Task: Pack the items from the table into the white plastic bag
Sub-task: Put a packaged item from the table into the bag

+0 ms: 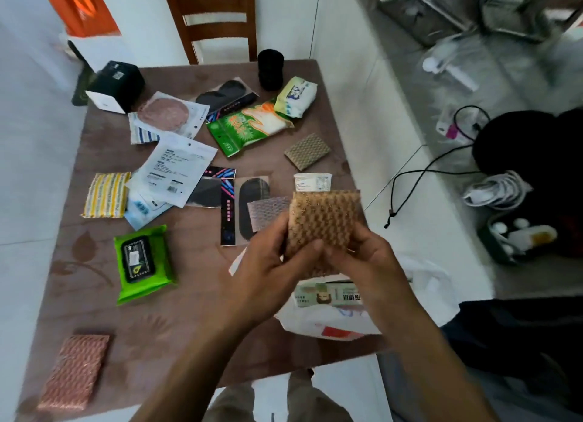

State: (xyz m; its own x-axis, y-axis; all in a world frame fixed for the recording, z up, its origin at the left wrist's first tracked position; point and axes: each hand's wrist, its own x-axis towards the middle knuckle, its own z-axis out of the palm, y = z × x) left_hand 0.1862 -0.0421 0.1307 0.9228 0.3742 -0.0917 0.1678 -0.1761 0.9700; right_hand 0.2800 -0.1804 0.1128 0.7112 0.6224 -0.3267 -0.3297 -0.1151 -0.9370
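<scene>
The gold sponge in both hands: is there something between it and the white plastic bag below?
Nothing visible blocks it. The left hand and right hand hold the gold sponge directly above the white plastic bag. A green-labelled pack already lies at the bag's mouth, so the sponge would land against it.

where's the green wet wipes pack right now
In the head view the green wet wipes pack lies flat on the table's left half, below the yellow striped sponge and left of the left hand.
</scene>
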